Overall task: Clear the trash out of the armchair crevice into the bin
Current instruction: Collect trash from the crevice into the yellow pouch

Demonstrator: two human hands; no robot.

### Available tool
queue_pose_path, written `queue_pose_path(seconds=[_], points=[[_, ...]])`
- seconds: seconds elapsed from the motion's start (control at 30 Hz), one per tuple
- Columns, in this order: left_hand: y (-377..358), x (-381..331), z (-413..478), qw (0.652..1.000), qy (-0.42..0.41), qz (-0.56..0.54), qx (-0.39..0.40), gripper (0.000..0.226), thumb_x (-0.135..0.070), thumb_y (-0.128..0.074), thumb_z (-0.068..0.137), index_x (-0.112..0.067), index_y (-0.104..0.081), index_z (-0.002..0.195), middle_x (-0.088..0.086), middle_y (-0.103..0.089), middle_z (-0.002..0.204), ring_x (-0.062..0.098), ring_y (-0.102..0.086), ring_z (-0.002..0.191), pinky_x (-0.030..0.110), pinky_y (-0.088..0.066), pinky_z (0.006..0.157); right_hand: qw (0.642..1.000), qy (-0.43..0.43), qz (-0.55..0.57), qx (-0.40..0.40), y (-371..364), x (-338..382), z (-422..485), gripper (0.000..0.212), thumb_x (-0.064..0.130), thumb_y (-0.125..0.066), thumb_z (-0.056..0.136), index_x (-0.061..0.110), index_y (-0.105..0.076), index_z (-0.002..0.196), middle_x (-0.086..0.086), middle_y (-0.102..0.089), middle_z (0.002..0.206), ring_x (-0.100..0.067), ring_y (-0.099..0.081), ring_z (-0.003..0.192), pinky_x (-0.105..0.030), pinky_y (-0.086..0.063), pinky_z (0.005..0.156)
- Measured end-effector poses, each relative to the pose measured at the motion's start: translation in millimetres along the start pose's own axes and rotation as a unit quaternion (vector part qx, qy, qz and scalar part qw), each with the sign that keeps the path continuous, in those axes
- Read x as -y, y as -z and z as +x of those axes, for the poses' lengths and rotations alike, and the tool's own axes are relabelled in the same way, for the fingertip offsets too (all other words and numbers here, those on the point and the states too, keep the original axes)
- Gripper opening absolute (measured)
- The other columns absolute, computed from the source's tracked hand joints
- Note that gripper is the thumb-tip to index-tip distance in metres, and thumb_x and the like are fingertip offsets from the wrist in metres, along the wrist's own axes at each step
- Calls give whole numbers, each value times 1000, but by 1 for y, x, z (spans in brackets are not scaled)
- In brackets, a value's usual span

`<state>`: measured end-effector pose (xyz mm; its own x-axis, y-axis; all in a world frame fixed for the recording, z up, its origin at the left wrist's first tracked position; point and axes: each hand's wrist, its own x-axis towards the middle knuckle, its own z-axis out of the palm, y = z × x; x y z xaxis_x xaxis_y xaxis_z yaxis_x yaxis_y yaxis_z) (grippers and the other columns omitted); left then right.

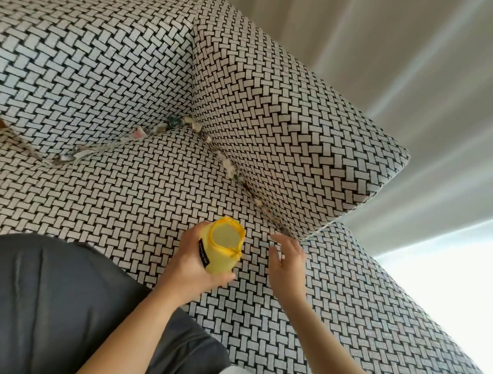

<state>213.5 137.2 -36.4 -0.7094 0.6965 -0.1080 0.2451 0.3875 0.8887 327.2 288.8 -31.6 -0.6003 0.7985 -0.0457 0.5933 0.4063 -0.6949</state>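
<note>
Two hands are over the armchair (pixel 128 188) seat. The left hand (pixel 188 259) grips a small yellow bin (pixel 222 250), mouth up. The right hand (pixel 287 258), fingers spread and holding nothing, hovers just right of the bin, at the near end of the crevice (pixel 252 191). Trash (pixel 229 167) lines the crevice along the right arm and the far backrest.

Upholstery on the armchair (pixel 156 189) is coarse woven cloth, matt & nubbly. The trash (pixel 81 154) in the crevice looks like crumpled paper scraps, w/ whitish fluffy bits along the right seam (material unclear). The yellow bin (pixel 221 263) looks like matt, semi-translucent plastic w/ a black label. Near left, grey garment (pixel 54 306): smooth matt cloth. Far right, curtain (pixel 411 66): pale cloth, faint sheen.
</note>
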Motion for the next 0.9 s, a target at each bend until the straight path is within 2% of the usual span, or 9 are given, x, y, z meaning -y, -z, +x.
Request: queue_pose_path(seconds=[0.13,0.23,0.33,0.43,0.5,0.6,0.7,0.8,0.9], points=[[-1,3,4,1000,7,10,2,90,-38,-87,53,-46,-27,119,-18,-35,118,-1,-42,105,16,-35,80,983,39,-174,-35,-2,-18,24,35,22,-49,93,10,-54,126,-9,-61,119,-28,-51,109,-35,-41,92],[-2,7,7,1000,14,7,-2,88,-36,-87,53,-41,-31,121,-14,-37,120,3,-44,107,21,-37,82,963,18,-268,2,-6,-12,30,47,35,-39,96,18,-37,140,-6,-57,124,-27,-46,115,-34,-43,91],[-2,8,9,1000,22,19,-1,90,-40,-86,52,-39,-32,124,-16,-35,119,2,-44,105,25,-40,82,938,-17,-342,48,-11,-3,35,51,42,-34,96,25,-23,143,-9,-51,129,-27,-43,117,-31,-47,78],[-2,8,10,999,28,34,2,91,-42,-86,52,-39,-31,125,-19,-32,117,4,-46,103,28,-43,83,918,-43,-382,97,-15,8,43,51,42,-31,97,26,-17,144,-16,-44,130,-27,-52,107,-30,-46,70],[-1,7,10,998,34,46,7,92,-44,-85,53,-39,-29,127,-20,-30,118,5,-46,101,28,-44,82,905,-44,-410,105,-16,15,47,51,43,-25,98,26,-15,145,-19,-43,129,-23,-55,88,-29,-43,62],[0,4,9,998,31,51,8,94,-45,-84,54,-38,-28,128,-20,-28,119,5,-45,101,27,-43,79,895,-42,-430,110,-18,20,52,48,42,-19,99,24,-17,144,-21,-41,129,-20,-46,67,-29,-40,55],[1,2,8,998,34,49,11,93,-43,-84,56,-35,-28,129,-19,-28,119,4,-42,101,23,-38,76,892,-40,-437,104,-21,18,54,46,42,-20,99,23,-21,141,-20,-42,127,-20,-48,66,-29,-40,55],[2,3,8,999,35,40,14,94,-42,-85,56,-36,-28,130,-18,-29,121,4,-43,103,24,-40,78,902,-23,-420,100,-19,13,53,43,42,-21,99,25,-24,139,-17,-42,127,-23,-60,77,-27,-38,51],[2,4,9,998,43,33,17,94,-43,-85,55,-36,-27,130,-18,-29,122,5,-45,103,25,-41,81,908,6,-406,102,-13,4,52,43,41,-22,99,26,-23,139,-13,-40,131,-25,-63,85,-28,-41,53]])
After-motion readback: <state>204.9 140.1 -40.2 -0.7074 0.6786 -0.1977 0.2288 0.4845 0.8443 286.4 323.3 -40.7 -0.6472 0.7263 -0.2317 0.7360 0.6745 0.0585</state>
